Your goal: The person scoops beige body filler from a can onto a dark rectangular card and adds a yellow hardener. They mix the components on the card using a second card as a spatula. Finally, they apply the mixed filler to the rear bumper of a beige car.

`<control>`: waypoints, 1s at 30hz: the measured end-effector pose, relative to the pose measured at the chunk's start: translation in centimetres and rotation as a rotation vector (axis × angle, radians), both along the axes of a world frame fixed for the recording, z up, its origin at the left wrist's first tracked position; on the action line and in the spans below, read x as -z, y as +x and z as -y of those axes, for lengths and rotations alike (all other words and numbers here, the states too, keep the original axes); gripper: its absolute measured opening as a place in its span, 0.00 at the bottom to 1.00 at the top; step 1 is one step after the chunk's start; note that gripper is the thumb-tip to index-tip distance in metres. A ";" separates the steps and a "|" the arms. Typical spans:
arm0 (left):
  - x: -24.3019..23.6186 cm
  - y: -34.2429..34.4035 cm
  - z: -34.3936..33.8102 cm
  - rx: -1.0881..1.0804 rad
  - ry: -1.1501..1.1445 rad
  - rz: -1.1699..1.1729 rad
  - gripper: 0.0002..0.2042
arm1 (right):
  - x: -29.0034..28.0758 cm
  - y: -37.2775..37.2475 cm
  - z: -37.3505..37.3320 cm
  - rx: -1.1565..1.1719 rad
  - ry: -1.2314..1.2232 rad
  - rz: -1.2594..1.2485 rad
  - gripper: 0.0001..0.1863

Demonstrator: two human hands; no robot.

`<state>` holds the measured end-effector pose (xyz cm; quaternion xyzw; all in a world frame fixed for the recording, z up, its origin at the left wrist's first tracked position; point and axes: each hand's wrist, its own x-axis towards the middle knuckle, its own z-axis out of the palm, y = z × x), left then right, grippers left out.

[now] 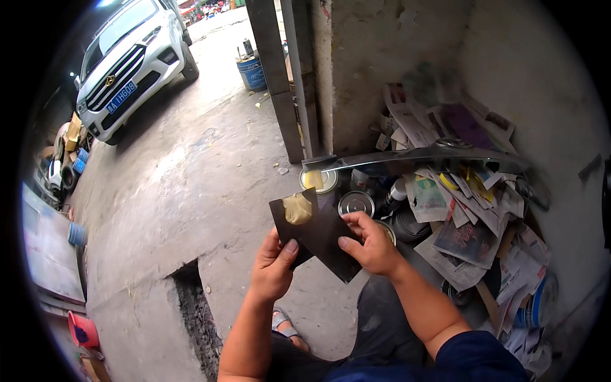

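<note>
My left hand (275, 266) is closed on a dark flat sheet (277, 215), thumb on top. Near that sheet's far end sits a lump of tan-yellow putty (297, 209). A second dark flat sheet (337, 251), a spreader by its look, is pinched between the thumb and fingers of my right hand (370, 245). It overlaps the first sheet, and I cannot tell whether the two touch. Just beyond them stands an open can (327, 181) with yellowish putty on its rim, beside a can with a round metal lid (356, 202).
Crumpled newspapers (468, 235) pile against the right wall, with a long dark trim piece (433, 155) across them. A broken trench (194, 305) cuts the concrete floor at left. Farther off are a white pickup (127, 70), a blue bucket (252, 73) and a metal post (275, 83).
</note>
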<state>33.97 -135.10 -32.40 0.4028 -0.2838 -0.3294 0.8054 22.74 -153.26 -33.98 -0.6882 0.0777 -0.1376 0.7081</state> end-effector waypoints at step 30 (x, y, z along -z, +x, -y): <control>-0.4 1.0 -1.6 0.284 -0.091 -0.272 0.16 | -3.3 0.5 3.6 -0.082 -0.554 0.451 0.21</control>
